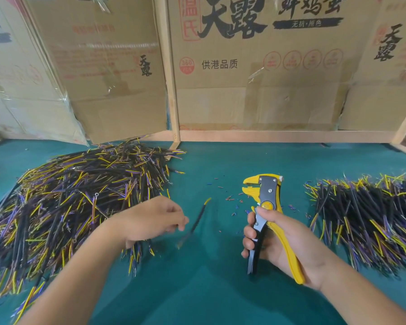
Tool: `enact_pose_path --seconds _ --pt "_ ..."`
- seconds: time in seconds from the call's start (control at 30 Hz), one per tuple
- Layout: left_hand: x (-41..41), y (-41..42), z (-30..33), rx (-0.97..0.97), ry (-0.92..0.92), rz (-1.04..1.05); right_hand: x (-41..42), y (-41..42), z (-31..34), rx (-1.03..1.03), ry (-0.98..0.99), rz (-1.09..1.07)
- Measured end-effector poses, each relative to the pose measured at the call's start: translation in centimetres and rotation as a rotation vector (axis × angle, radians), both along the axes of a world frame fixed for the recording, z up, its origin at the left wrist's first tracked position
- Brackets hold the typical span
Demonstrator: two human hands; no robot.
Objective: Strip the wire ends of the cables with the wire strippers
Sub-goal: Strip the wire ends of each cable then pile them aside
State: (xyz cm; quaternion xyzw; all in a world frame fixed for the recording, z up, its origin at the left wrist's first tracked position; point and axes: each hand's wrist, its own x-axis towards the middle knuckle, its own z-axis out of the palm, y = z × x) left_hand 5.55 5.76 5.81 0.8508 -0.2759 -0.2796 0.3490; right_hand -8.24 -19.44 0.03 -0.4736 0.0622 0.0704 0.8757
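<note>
My right hand (284,240) grips the yellow and black wire strippers (265,207) by both handles, upright over the green table. Their jaws point left and stand apart with nothing in them. My left hand (155,219) is at the right edge of the big left pile of cables (68,202), fingers curled. At its fingertips is a single black cable (198,219) with a yellow end, blurred and slanted, which the fingers seem to pinch. The cable is well left of the stripper jaws.
A second pile of black cables with yellow and purple ends (370,214) lies at the right. Small bits of stripped insulation (230,198) are scattered by the jaws. Cardboard boxes (256,66) in a wooden frame wall off the back of the green mat (197,289).
</note>
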Motion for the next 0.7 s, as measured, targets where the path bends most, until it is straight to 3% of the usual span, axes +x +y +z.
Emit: enact_pose_path --seconds 0.2,0.3,0.43,0.7 --pt "-0.5 -2.3 -2.5 0.126 -0.504 0.092 0.0 0.0 -0.1 0.02 -0.006 0.013" --pt "-1.4 -3.3 -3.8 0.247 -0.613 -0.032 0.1 0.0 0.0 0.03 0.004 0.01" --pt "-2.1 -4.3 -4.3 0.263 -0.752 -0.139 0.0 0.0 0.0 0.035 0.004 0.013" --pt "-2.0 -3.9 -2.7 -0.146 -0.775 -0.076 -0.2 0.2 0.4 0.035 0.007 0.003"
